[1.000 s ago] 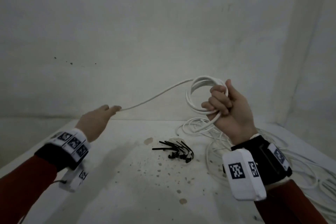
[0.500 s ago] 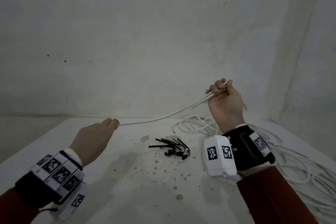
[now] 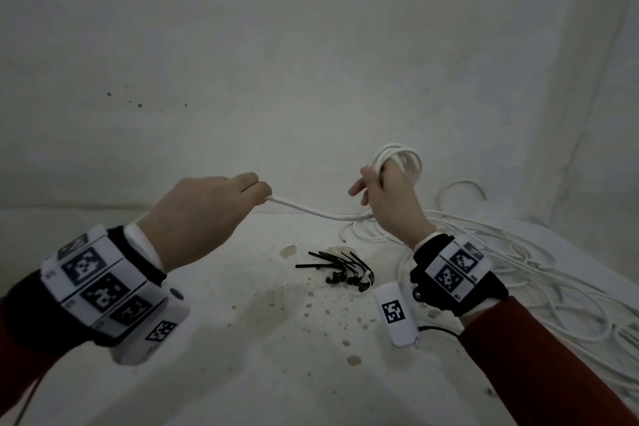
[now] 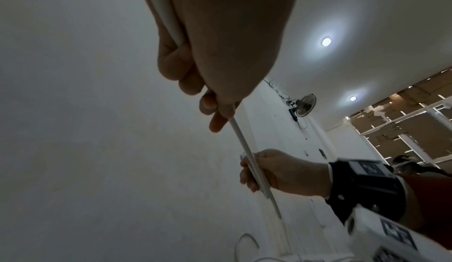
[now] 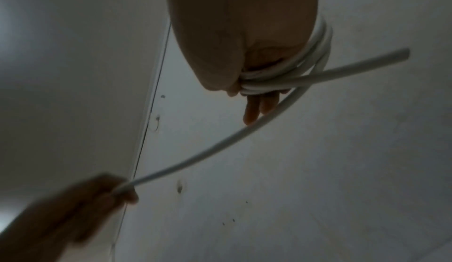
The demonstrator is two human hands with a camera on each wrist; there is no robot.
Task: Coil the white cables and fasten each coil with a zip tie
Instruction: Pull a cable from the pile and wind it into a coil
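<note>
My right hand [image 3: 383, 190] is raised above the white table [image 3: 242, 373] and holds a small coil of white cable [image 3: 397, 157] wound round it; the loops cross its palm [image 5: 276, 76] in the right wrist view. A free strand of the cable [image 3: 318, 211] sags from the coil to my left hand [image 3: 242, 190], which pinches it between thumb and fingers [image 4: 212, 107]. The cable's cut end [image 5: 401, 55] sticks out past the coil. A bunch of black zip ties [image 3: 342, 270] lies on the table below and between my hands.
A loose heap of more white cable [image 3: 518, 273] sprawls over the right side of the table, up to its right edge. White walls close in behind and on the right. Brown stains [image 3: 287, 251] speckle the table's middle.
My left hand has risen and come in toward the right hand, shortening the strand. The right hand has turned, and another loop of cable now sits round it.
</note>
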